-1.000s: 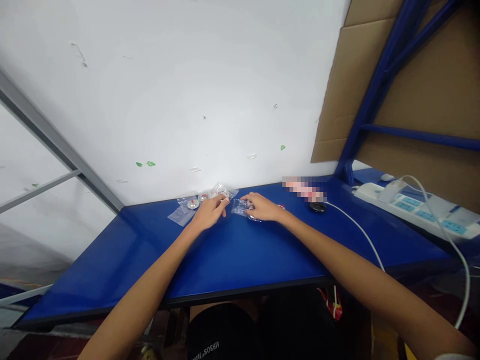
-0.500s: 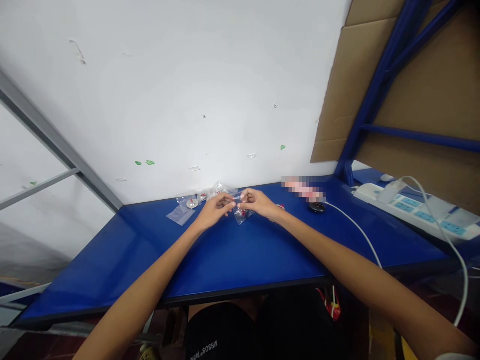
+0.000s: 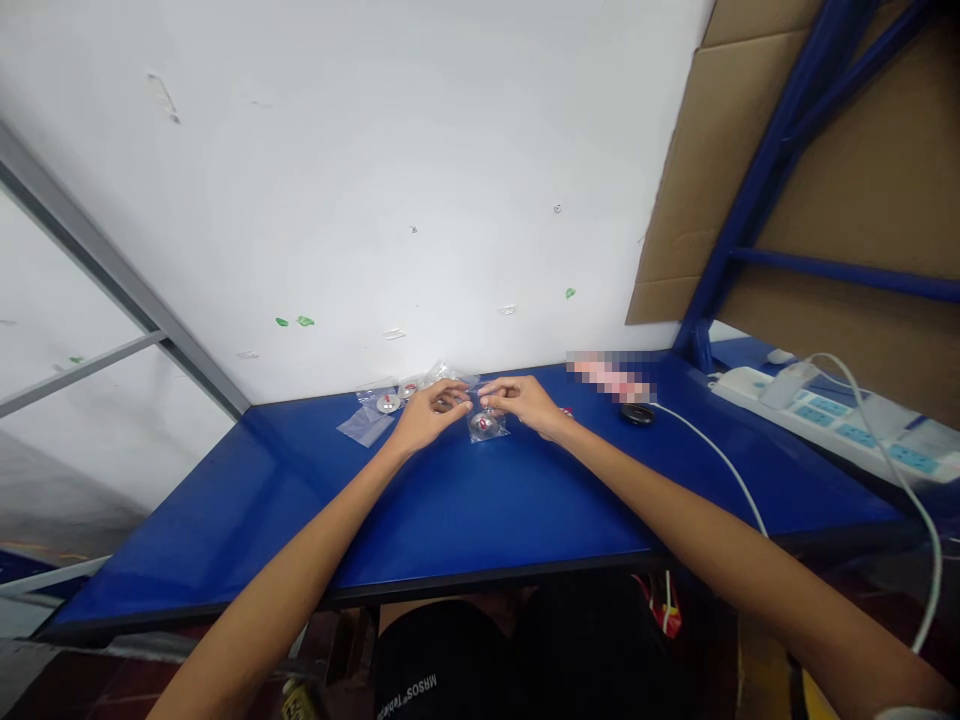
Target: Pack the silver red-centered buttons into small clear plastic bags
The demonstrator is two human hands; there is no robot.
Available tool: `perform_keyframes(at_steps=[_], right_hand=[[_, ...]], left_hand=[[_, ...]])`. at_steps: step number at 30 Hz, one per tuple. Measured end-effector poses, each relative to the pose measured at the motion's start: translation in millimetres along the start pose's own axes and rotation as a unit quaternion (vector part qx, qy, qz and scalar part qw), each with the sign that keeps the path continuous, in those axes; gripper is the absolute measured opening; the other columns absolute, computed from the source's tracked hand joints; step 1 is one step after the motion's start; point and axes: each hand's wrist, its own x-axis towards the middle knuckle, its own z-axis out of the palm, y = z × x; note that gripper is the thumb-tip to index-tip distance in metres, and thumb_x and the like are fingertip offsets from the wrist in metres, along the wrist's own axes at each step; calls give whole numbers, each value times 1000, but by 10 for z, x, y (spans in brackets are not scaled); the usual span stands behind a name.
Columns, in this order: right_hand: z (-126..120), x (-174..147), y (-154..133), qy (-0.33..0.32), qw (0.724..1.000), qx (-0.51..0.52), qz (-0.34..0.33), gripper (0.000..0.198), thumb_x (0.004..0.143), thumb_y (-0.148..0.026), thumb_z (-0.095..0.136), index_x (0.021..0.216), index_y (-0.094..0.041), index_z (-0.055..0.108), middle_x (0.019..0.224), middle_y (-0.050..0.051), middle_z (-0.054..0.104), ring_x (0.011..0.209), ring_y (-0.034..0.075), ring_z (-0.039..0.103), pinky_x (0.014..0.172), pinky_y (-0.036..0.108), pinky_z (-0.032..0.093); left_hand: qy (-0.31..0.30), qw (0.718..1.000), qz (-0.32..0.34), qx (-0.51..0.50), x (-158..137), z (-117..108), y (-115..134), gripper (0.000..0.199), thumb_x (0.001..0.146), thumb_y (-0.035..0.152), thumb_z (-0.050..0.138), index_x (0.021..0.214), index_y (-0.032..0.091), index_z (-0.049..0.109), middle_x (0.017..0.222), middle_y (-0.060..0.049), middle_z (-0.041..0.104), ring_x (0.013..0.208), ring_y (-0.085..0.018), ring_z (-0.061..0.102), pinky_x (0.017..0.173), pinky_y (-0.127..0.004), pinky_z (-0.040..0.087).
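Head view: a big white wall [image 3: 450,180] stands behind a shiny blue table [image 3: 450,510]. A long white power strip with light blue sockets [image 3: 806,411] lies off to my right. Close to the wall is a spread of clear plastic bags with round silver pieces [image 3: 388,403]. My left hand [image 3: 431,415] is just beside them. Its fingers are curled and its thumb tip is at the top edge of a small, clear, square plastic bag [image 3: 498,432]; the plastic is so thin that I can't tell if they pinch it. My right hand [image 3: 529,405] has finger and thumb squeezed on that edge. The bag is between my hands, over the back part of the table. Inside is a round, silver, metal-looking piece [image 3: 491,427] with a tiny red mark [image 3: 483,423].

I guess the bag is light, soft, a bit slippery, and could rip if tugged hard. The silver piece looks stiff and may slide about inside. The top edge, near the corners, seems best to hold, gently.
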Motion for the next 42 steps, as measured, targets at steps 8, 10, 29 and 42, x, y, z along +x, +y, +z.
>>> perform_keyframes(at_steps=[8, 10, 29, 42], right_hand=[[-57, 28, 55, 31, 999, -36, -15, 45, 70, -57, 94, 92, -20, 81, 69, -1, 64, 68, 18, 65, 62, 29, 57], [-72, 25, 39, 37, 999, -31, -7, 47, 69, -58, 94, 92, -20, 81, 70, -1, 64, 70, 20, 68, 60, 29, 56], [-21, 22, -6, 9, 999, 39, -23, 46, 77, -58, 91, 102, -21, 77, 80, -1, 62, 74, 19, 73, 73, 37, 69], [-50, 48, 29, -7, 1000, -22, -10, 34, 88, -48, 75, 107, -19, 75, 88, 5, 75, 83, 22, 75, 74, 32, 63]], left_hand=[[24, 997, -16, -70, 43, -88, -110, 39, 94, 49, 75, 114, 16, 80, 101, -10, 81, 83, -21, 74, 80, -35, 63], [21, 997, -22, -70, 50, -123, -103, 40, 93, 49, 76, 117, 17, 80, 106, -10, 81, 86, -21, 74, 79, -34, 63], [32, 996, 23, -76, -24, 34, -41, 36, 100, 43, 68, 121, 18, 84, 75, -4, 73, 63, -15, 64, 60, -26, 54], [67, 997, 0, -35, -10, 22, -44, 30, 91, 43, 79, 106, 18, 83, 78, -3, 74, 61, -14, 62, 60, -26, 52]])
